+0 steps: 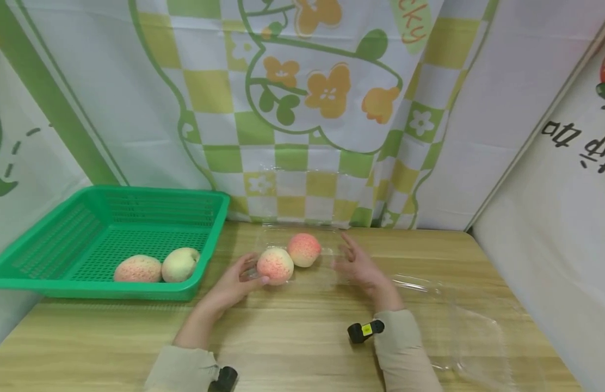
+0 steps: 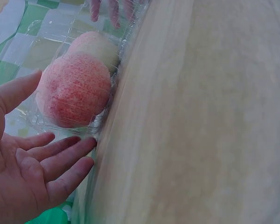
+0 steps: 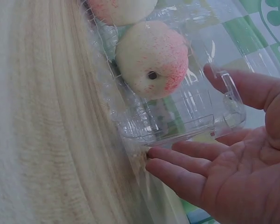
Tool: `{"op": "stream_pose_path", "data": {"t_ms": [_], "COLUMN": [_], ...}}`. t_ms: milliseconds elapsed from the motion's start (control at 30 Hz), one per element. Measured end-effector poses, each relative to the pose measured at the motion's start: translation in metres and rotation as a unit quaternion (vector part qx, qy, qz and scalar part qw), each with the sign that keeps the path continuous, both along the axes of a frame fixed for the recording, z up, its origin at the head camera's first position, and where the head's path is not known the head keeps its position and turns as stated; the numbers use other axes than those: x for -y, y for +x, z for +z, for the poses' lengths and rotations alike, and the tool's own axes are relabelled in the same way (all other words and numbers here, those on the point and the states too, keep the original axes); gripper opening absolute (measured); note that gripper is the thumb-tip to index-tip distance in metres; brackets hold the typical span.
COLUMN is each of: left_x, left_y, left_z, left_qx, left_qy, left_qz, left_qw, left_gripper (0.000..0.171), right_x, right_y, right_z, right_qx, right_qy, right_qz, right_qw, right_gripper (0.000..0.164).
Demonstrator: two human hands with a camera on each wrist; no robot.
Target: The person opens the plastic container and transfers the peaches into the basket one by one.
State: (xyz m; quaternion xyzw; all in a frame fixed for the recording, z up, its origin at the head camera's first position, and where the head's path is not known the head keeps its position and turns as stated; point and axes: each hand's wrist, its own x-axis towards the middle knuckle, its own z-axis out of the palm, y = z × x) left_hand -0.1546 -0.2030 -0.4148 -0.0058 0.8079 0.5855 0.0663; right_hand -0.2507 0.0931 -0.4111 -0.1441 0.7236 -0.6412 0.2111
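Two pink-and-cream peaches, a nearer one and a farther one, sit side by side in a clear plastic box. The box stands against the curtain, its clear lid raised behind. At its left end is my left hand, palm toward the box, thumb and loosely spread fingers around the end near a peach. My right hand is at the other end, fingertips right by the box wall and thumb beside the corner. Neither hand grips a peach.
To the left stands a green plastic basket with two more peaches in it. Another clear plastic box lies at the right of the wooden table. A patterned curtain hangs along the back edge.
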Motion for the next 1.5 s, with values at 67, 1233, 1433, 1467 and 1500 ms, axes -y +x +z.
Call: {"op": "stream_pose_path", "data": {"t_ms": [67,1233,1433,1467,1500], "left_x": [0.0,-0.034,-0.036,-0.037,-0.038], "left_y": [0.0,-0.04,-0.049,-0.049,-0.05], "left_z": [0.002,0.025,0.026,0.025,0.025], "left_qx": [-0.006,-0.107,-0.091,-0.09,-0.091], "left_qy": [-0.007,-0.175,-0.186,-0.185,-0.185], "left_qz": [0.008,-0.079,-0.109,-0.112,-0.118], "left_qw": [0.9999,0.9755,0.9724,0.9721,0.9715], "left_gripper": [0.082,0.075,0.076,0.075,0.074], "right_x": [-0.001,-0.002,0.0,0.0,0.0], "right_y": [0.0,0.0,0.0,0.0,0.001], "right_z": [0.0,-0.002,-0.003,-0.003,-0.003], "right_qx": [0.004,0.027,0.026,0.026,0.025], "right_qy": [-0.006,-0.029,-0.026,-0.024,-0.023], "right_qz": [0.001,0.005,-0.007,-0.009,-0.009], "right_qw": [1.0,0.999,0.999,0.999,0.999], "right_gripper": [0.089,0.086,0.085,0.086,0.086]}}
